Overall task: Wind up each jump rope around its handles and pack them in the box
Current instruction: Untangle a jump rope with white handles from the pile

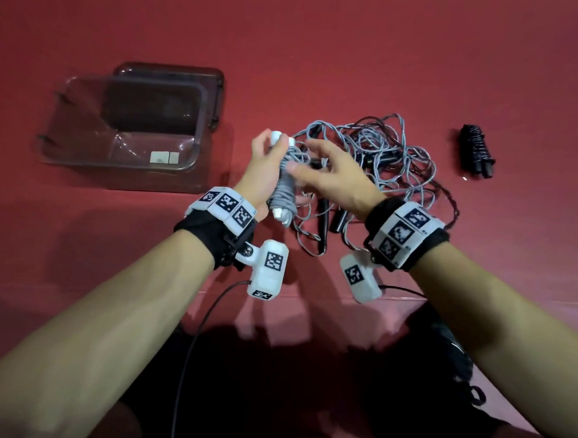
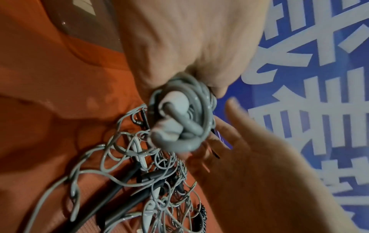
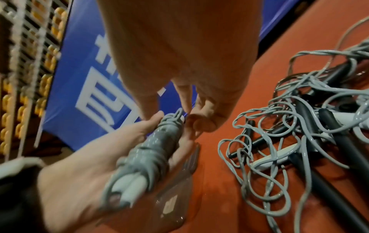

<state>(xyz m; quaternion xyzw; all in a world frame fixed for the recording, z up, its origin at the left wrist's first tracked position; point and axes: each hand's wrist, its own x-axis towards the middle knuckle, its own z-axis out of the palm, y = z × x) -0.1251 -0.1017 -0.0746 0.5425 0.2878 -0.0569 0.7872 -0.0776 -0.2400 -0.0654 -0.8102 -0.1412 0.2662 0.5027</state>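
My left hand grips a grey jump rope bundle wound around its two white handles, held upright above the red table. The same bundle fills the left wrist view, and lies in the left palm as bundle in the right wrist view. My right hand hovers at the bundle's top end, fingers spread and blurred, touching the last rope loop. To the right lies a tangle of grey ropes with black handles. The clear plastic box stands open at the left with no rope in it.
A black rope wound around its handles lies at the far right. The box lid sits behind the box. Camera cables hang from both wrists over the table's near edge. A blue banner stands beyond the table.
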